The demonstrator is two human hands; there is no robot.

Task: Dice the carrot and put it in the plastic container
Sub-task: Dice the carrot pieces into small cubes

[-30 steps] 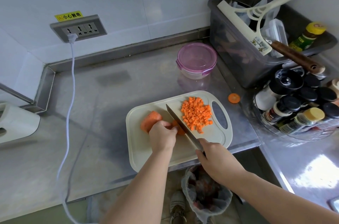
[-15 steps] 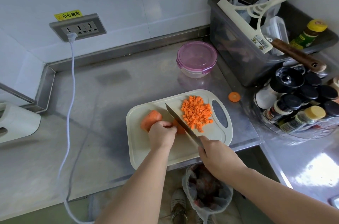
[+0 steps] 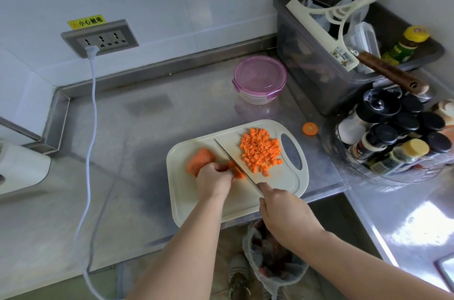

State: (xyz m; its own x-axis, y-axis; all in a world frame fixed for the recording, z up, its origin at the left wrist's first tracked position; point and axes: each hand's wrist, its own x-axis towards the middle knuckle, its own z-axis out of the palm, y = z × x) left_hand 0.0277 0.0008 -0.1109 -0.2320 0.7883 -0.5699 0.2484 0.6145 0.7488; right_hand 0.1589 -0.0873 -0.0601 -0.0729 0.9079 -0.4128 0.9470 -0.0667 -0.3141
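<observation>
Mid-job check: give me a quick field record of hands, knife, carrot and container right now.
left hand: holds carrot on cutting board
right hand: grips knife, blade on the carrot beside the left hand
diced carrot: pile on board, right of blade
plastic container: lid on, behind board
carrot slice: on counter, right of board

You see, at 10 o'clock, a wall socket (image 3: 99, 38) with white cable (image 3: 94, 83); at 2 o'clock, a grey bin (image 3: 307, 66); at 3 o'clock, spice jars (image 3: 383, 132).
</observation>
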